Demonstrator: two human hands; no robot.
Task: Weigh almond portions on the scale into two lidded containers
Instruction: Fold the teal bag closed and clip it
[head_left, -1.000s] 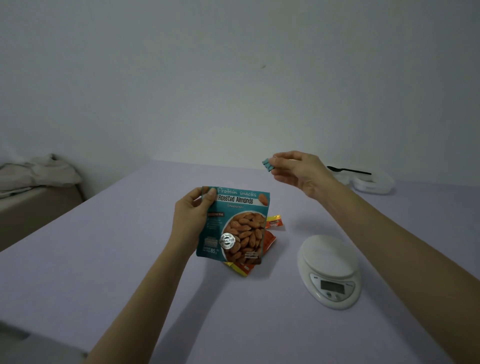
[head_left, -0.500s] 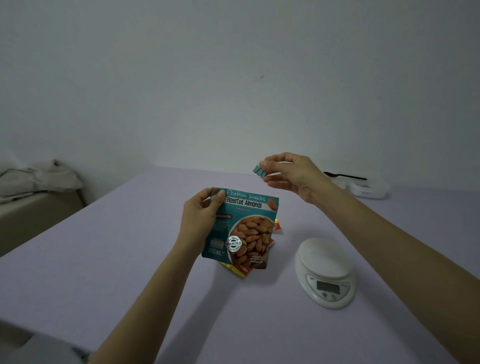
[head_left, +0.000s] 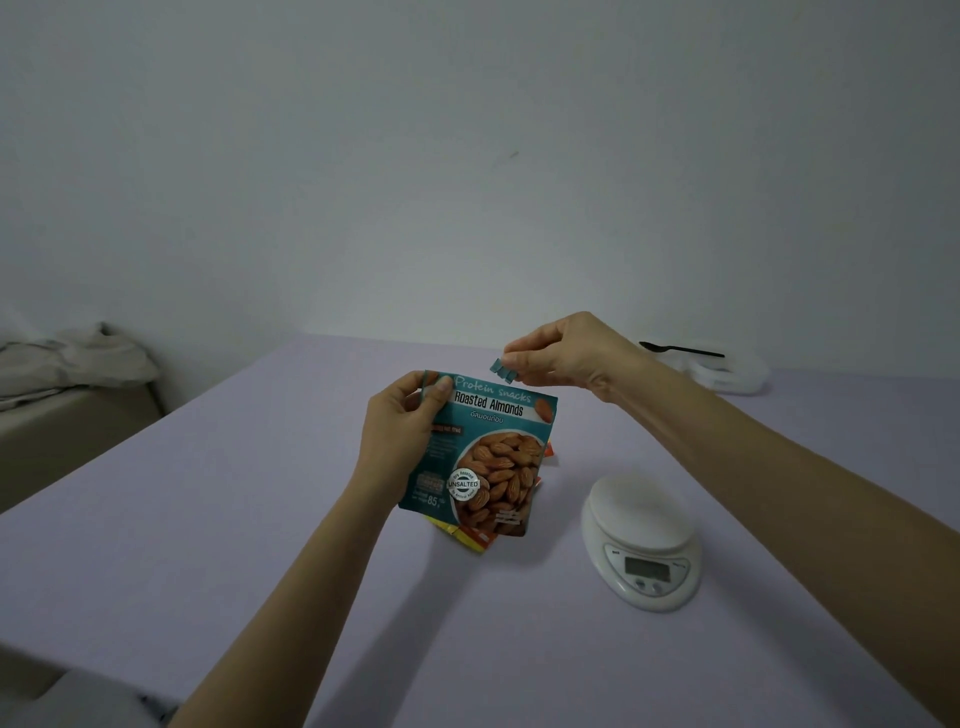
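Fingers of the left hand (head_left: 397, 439) are clamped on the top left corner of a teal foil pouch of roasted almonds (head_left: 491, 462) held upright at frame centre, a torn teal strip (head_left: 503, 372) being pinched just above by the right hand (head_left: 569, 353).

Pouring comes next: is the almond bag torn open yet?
Likely torn: right hand pinches a loose teal strip above the almond bag.
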